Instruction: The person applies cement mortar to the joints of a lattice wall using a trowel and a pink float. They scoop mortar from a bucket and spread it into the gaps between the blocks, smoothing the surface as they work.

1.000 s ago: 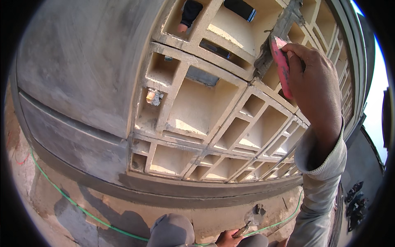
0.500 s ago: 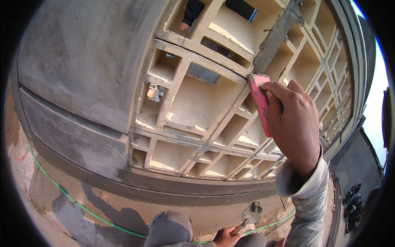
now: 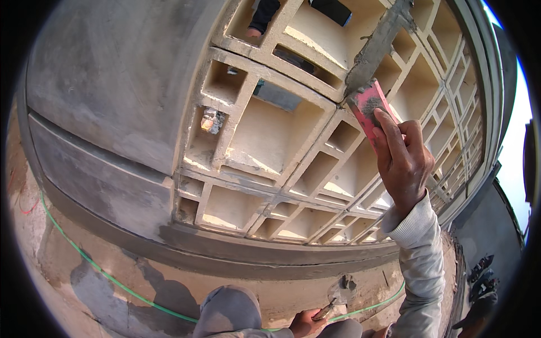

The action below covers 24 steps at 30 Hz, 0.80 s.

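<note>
My right hand grips a flat pink scraper smeared with wet grey mortar. The scraper's upper end meets the lower end of a grey mortar band on the cream breeze-block wall. Low in the picture, my left hand is closed round the handle of a trowel. Its blade lies beyond the fingers and is hard to make out against the ground.
A smooth grey plastered wall stands left of the blocks, above a cement ledge. A green hose crosses the ground. Behind the block openings shows another person's dark sleeve and hand. Parked motorbikes stand far right.
My right hand has turned the scraper, so its mortar-covered face now shows and its top leans left. The left hand has barely moved. At the lower right edge a dark shape has shifted.
</note>
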### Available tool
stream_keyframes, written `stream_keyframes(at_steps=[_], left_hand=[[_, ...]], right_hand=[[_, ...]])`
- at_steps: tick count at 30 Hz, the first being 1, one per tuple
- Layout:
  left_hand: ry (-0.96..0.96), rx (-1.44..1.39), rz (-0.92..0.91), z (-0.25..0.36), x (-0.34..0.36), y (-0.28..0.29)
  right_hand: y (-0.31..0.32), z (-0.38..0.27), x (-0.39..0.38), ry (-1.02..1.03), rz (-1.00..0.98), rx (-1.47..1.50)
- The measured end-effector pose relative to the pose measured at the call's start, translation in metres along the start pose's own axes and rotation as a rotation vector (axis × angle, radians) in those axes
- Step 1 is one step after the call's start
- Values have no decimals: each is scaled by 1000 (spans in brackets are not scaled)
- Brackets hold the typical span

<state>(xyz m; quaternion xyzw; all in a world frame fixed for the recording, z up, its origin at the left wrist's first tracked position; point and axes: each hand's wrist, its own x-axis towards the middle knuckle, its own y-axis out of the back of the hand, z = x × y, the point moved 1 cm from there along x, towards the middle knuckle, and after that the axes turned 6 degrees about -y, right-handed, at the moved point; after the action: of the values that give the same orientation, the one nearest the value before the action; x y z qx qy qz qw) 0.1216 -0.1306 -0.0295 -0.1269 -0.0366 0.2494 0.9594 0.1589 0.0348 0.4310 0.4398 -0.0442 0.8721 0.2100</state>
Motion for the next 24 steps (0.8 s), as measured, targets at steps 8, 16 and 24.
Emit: stream_keyframes(at_steps=[8,16,24], left_hand=[[-57,119,21,-14,7,-3],[66,53,32,-14,11,-3],[17,95,62,-14,11,-4]], right_hand=[[-14,3,7,151,-13,3],[26,17,9,101,-107,-42],[20,-17,41,-14,-23,16]])
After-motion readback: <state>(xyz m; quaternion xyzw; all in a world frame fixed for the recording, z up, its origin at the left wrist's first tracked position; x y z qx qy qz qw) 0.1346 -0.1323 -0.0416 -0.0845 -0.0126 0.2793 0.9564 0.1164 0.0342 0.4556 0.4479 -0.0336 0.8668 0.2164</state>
